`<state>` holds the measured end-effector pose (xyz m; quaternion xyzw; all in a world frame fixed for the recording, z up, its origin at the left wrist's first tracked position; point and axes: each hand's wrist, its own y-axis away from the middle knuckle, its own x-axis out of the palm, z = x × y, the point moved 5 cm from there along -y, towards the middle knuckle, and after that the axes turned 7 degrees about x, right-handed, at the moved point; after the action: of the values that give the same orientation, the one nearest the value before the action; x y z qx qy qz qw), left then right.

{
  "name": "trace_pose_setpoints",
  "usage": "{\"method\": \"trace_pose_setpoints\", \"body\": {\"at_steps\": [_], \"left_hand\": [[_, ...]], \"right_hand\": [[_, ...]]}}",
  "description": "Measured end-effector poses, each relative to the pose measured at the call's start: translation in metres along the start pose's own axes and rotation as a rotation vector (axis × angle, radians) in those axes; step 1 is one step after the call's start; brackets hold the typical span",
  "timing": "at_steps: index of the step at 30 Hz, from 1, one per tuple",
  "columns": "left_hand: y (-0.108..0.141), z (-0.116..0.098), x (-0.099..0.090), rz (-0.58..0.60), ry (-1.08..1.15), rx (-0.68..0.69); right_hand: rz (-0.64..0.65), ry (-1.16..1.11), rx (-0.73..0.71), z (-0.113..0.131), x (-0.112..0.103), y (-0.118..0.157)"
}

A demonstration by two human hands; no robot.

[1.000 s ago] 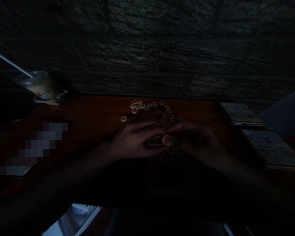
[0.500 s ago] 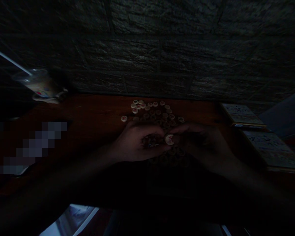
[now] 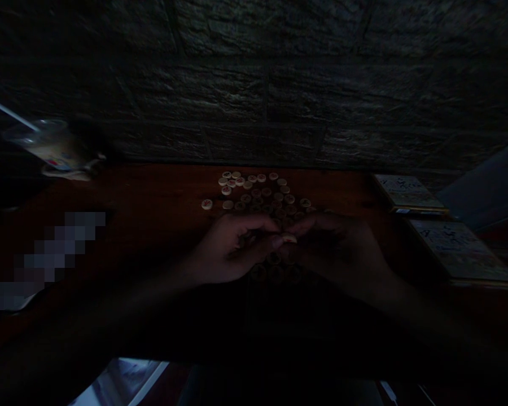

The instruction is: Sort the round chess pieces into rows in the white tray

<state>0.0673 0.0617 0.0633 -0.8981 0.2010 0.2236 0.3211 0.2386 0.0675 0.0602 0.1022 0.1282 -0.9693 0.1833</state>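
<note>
Together, your left hand [image 3: 231,248] and right hand [image 3: 342,245] pinched 1 round piece [image 3: 289,238] between nearly closed fingertips, near other pieces [image 3: 256,193] on the wooden table [image 3: 165,189].

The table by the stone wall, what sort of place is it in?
Perhaps a café, though it's too dark to be sure: there's a clear drink cup with a straw, round game pieces on a reddish-brown table, and a rough block wall.

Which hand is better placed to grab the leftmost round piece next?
Likely the left hand: it is nearer the leftmost round piece than the right hand, though both hands meet at another piece.
</note>
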Motion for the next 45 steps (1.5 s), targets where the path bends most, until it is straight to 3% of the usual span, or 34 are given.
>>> {"method": "trace_pose_setpoints", "body": {"at_steps": [6,16,27,35,45], "left_hand": [[0.001,0.002,0.001,-0.048,0.067,-0.028],[-0.002,0.013,0.005,-0.167,0.375,-0.2],[0.001,0.014,0.005,-0.145,0.304,-0.137],[0.0,0.015,0.006,-0.143,0.403,-0.234],[-0.004,0.012,0.004,-0.112,0.41,-0.249]], "right_hand": [[0.004,-0.041,0.078,-0.002,-0.002,-0.002],[0.069,-0.181,0.083,0.0,0.0,-0.007],[0.014,-0.157,0.065,0.001,-0.003,-0.005],[0.038,-0.198,0.134,-0.004,-0.003,-0.006],[-0.008,-0.136,0.033,0.003,-0.004,-0.005]]}}
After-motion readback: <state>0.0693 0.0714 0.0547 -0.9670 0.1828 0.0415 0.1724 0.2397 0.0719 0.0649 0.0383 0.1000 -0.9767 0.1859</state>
